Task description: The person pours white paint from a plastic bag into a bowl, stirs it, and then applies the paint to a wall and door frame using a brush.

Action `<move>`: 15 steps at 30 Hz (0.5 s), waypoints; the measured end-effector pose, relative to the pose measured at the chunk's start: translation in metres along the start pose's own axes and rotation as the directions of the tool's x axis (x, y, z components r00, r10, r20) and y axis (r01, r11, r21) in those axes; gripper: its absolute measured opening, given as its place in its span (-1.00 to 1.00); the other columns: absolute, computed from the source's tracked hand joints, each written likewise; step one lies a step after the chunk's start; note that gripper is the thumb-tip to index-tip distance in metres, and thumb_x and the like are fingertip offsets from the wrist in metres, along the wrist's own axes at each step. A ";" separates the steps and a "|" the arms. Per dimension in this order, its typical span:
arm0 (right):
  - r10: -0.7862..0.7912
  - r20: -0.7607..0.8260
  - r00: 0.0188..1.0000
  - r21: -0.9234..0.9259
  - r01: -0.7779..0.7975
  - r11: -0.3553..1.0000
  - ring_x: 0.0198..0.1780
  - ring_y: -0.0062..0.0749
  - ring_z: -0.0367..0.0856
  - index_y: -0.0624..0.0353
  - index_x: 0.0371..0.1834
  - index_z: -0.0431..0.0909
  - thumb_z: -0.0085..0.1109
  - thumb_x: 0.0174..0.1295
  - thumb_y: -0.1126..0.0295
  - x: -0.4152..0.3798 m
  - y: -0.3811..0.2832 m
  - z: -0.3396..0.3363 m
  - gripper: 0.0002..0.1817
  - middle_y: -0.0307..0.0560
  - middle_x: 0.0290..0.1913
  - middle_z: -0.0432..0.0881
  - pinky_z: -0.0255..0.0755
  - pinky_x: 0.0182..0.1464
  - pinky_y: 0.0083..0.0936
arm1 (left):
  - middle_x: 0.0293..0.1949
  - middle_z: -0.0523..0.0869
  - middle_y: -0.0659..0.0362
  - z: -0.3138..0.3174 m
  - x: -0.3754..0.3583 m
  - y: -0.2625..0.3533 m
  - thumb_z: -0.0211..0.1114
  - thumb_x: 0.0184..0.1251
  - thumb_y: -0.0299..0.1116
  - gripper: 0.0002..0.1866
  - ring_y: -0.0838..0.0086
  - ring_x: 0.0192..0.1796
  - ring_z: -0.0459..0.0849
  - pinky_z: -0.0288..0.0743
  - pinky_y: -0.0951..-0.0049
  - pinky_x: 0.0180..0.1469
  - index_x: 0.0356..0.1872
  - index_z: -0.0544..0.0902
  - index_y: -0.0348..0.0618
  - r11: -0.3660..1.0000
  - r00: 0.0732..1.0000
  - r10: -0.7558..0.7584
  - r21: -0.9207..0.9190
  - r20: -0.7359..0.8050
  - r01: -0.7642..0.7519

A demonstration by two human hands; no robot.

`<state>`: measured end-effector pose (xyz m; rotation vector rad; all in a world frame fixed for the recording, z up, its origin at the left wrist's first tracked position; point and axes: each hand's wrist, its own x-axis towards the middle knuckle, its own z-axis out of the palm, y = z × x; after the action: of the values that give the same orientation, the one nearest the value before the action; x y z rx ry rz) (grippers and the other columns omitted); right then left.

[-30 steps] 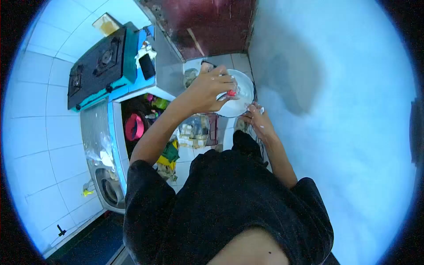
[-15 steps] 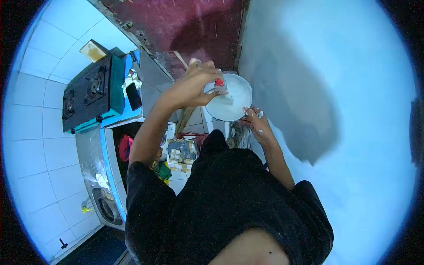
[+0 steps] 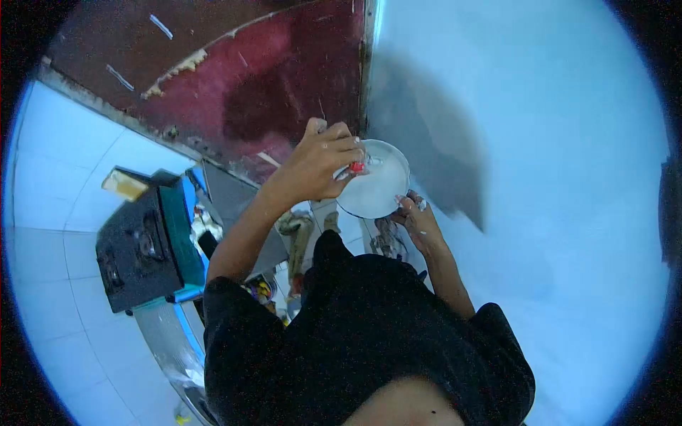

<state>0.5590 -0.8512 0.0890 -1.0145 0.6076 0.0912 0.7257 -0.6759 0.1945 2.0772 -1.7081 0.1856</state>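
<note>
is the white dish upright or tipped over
Upright: the white dish shows its open inside to the camera, right hand at its rim; slight tilt unclear.

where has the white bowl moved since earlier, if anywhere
Yes, rightward in view: the white bowl, earlier mostly left of the right edge of the red panel, is now mostly right.

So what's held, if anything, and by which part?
Right hand: round white bowl, by the rim. Left hand: small, mostly hidden object with a red part, apparently gripped there.
</note>
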 end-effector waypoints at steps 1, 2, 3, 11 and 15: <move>0.017 0.016 1.000 0.014 -0.017 1.000 -0.14 -0.33 0.53 0.38 0.08 0.29 0.15 0.20 0.25 0.012 0.004 -0.005 -0.50 0.00 -0.11 0.51 0.40 -0.06 -0.36 | -0.25 0.65 0.27 -0.007 0.006 -0.007 0.41 -0.08 -0.30 -0.73 0.40 -0.18 0.48 0.13 0.28 -0.10 -0.29 0.63 -0.07 1.000 1.000 0.018 -0.019 0.019 -0.018; 0.001 0.004 1.000 0.029 -0.001 1.000 -0.14 -0.33 0.53 0.38 0.08 0.29 0.15 0.20 0.25 0.019 0.002 -0.002 -0.50 0.00 -0.11 0.51 0.40 -0.06 -0.36 | -0.25 0.65 0.27 -0.014 0.013 -0.014 0.41 -0.08 -0.30 -0.73 0.40 -0.18 0.48 0.13 0.28 -0.10 -0.29 0.63 -0.07 0.999 0.999 0.043 -0.020 0.024 -0.043; -0.048 -0.006 0.999 0.071 0.048 0.996 -0.15 -0.34 0.53 0.38 0.07 0.30 0.15 0.20 0.25 0.007 0.019 0.002 -0.51 0.01 -0.10 0.51 0.42 -0.07 -0.36 | -0.29 0.64 0.27 -0.018 0.004 -0.005 0.40 -0.07 -0.29 -0.75 0.42 -0.17 0.47 0.13 0.28 -0.11 -0.32 0.63 -0.08 0.994 0.994 0.096 -0.057 0.060 -0.093; -0.097 -0.194 0.976 0.190 0.134 0.973 -0.13 -0.24 0.55 0.42 0.16 0.23 0.12 0.23 0.28 -0.006 0.001 0.044 -0.45 0.07 -0.08 0.51 0.45 -0.04 -0.30 | -0.34 0.63 0.15 -0.058 0.042 -0.029 0.38 0.02 -0.21 -0.73 0.36 -0.17 0.47 0.13 0.22 -0.06 -0.34 0.64 -0.17 0.954 0.947 0.234 -0.237 0.221 -0.181; -0.136 -0.173 0.976 0.185 0.167 0.968 -0.12 -0.24 0.54 0.42 0.15 0.25 0.12 0.23 0.25 -0.002 -0.001 0.046 -0.46 0.08 -0.05 0.50 0.44 -0.03 -0.29 | -0.36 0.58 0.16 -0.059 0.064 -0.043 0.38 0.02 -0.20 -0.71 0.34 -0.16 0.48 0.13 0.20 0.00 -0.31 0.61 -0.17 0.950 0.950 0.241 -0.249 0.200 -0.189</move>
<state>0.5775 -0.8134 0.1081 -0.8759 0.6676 -0.1846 0.7914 -0.7027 0.2599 1.7982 -1.9910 -0.1843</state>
